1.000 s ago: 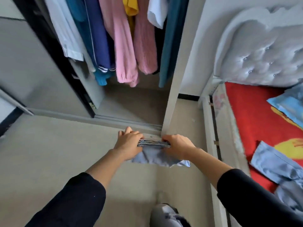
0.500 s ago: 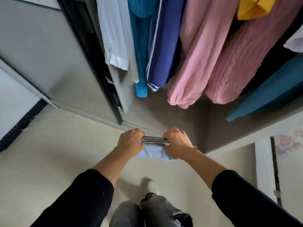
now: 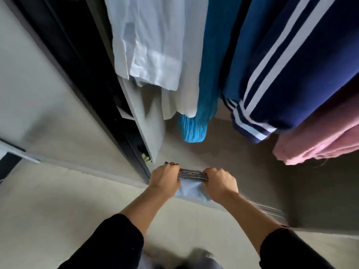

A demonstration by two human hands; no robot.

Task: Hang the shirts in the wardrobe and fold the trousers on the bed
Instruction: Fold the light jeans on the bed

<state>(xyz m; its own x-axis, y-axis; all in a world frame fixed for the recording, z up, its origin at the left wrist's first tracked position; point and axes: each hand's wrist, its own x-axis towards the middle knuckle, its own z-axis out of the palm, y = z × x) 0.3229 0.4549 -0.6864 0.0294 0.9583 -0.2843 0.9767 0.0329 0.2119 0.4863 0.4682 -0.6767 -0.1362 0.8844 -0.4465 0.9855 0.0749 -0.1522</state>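
Both hands hold one folded light-blue garment (image 3: pixel 191 188) at the wardrobe opening: the left hand (image 3: pixel 165 178) and the right hand (image 3: pixel 221 183) are each closed on an end of its thick folded edge, thumbs on the near side, fingers curled over the far side, so each grip is pinching the stacked layers flat. The bundle's long axis runs left to right between the two hands, roughly parallel to the wardrobe's bottom sill (image 3: pixel 266 207), and a loose flap of cloth hangs below the fold toward the person. Taking that sill as landmark, the bundle sits right above it, at its left end near the dark door frame (image 3: pixel 108 121); the wardrobe floor (image 3: pixel 242 171) lies just beyond, bare under the hanging clothes. The white shirt (image 3: pixel 153 45), the teal garment (image 3: pixel 202 94), the navy striped jacket (image 3: pixel 281 65) and the pink garment (image 3: pixel 320 140) hang above and beyond the hands. Neither hand is clearly nearer; I judge a forward, level push would carry the bundle inside. Whether it is a shirt or trousers cannot be told.
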